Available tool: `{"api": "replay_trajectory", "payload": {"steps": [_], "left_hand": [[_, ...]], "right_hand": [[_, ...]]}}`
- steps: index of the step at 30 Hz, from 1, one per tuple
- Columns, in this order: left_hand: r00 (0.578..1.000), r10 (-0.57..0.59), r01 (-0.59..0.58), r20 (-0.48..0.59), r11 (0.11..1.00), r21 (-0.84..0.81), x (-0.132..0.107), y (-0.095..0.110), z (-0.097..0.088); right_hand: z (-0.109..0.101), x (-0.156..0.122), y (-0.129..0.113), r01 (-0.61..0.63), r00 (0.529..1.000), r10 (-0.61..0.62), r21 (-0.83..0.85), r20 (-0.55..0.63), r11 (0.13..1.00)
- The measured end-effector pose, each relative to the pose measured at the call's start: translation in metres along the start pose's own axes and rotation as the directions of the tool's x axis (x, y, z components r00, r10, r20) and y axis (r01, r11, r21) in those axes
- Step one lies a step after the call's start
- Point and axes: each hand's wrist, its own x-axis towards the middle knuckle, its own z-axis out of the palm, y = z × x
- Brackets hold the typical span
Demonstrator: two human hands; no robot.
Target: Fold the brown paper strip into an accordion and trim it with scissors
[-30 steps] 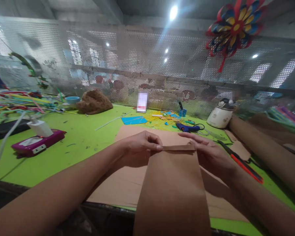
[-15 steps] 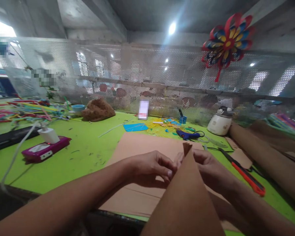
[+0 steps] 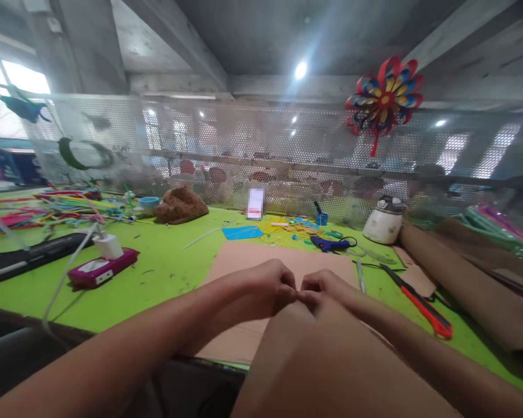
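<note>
Pinching top of curled brown paper sheet (image 3: 326,366) with left hand (image 3: 275,288) and right hand (image 3: 325,290), both closed tight; liable to spring open on slackened pinch.

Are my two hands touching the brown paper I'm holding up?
Touching. The head view shows the left hand and right hand pinched onto the top of the brown paper, their fingertips meeting there with no gap visible.
</note>
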Motion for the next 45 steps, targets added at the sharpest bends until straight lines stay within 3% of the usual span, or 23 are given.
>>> {"api": "replay_trajectory", "payload": {"steps": [4,10,17,27,37,45], "left_hand": [[0.995,0.088,-0.075,-0.056,0.978,0.193,-0.005,0.000,0.002],[0.971,0.151,-0.109,-0.188,0.970,0.217,-0.013,-0.006,0.010],[0.950,0.248,-0.171,-0.191,0.922,0.347,-0.009,-0.011,0.010],[0.930,0.335,-0.263,-0.153,0.896,0.358,-0.001,-0.014,0.013],[0.915,0.385,-0.304,-0.118,0.853,0.425,-0.004,-0.009,0.012],[0.903,0.422,-0.325,-0.080,0.792,0.517,-0.014,-0.005,0.011]], "right_hand": [[0.007,0.000,0.007,0.113,0.992,-0.119,-0.102,-0.053,0.988],[0.015,-0.008,0.018,0.179,0.969,-0.187,-0.061,-0.159,0.982],[0.017,-0.008,0.021,0.251,0.944,-0.273,-0.135,-0.183,0.959],[0.019,-0.010,0.024,0.316,0.906,-0.354,-0.184,-0.233,0.931],[0.015,-0.023,0.028,0.264,0.916,-0.333,-0.290,-0.222,0.920],[0.010,-0.028,0.030,0.309,0.912,-0.370,-0.296,-0.178,0.904]]}}
